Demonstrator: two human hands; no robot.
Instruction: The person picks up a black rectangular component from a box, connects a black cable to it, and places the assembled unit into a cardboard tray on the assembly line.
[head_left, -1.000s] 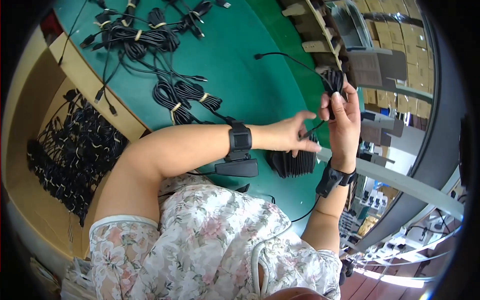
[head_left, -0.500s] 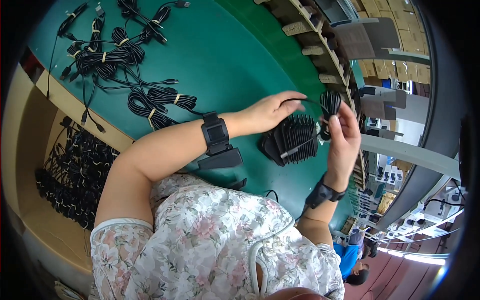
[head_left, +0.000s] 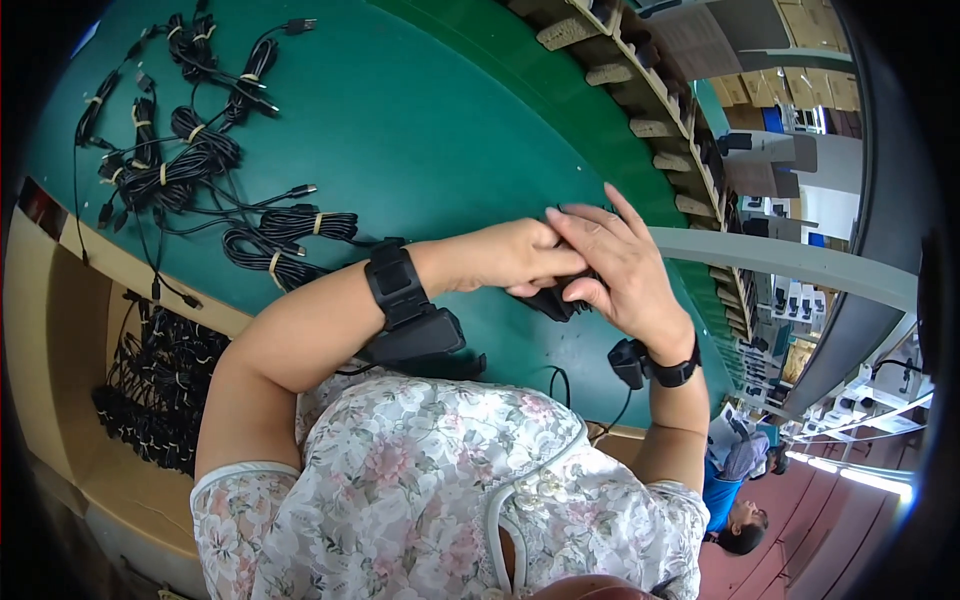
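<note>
Hands, left hand (head_left: 510, 257) and right hand (head_left: 620, 270), clasp a black cable bundle (head_left: 555, 300), its axis hidden.

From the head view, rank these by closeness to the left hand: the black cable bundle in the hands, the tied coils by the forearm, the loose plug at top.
1. Black cable bundle, under the left hand.
2. Tied coils, left, beside the forearm.
3. Loose plug, far top of the green table.
</note>
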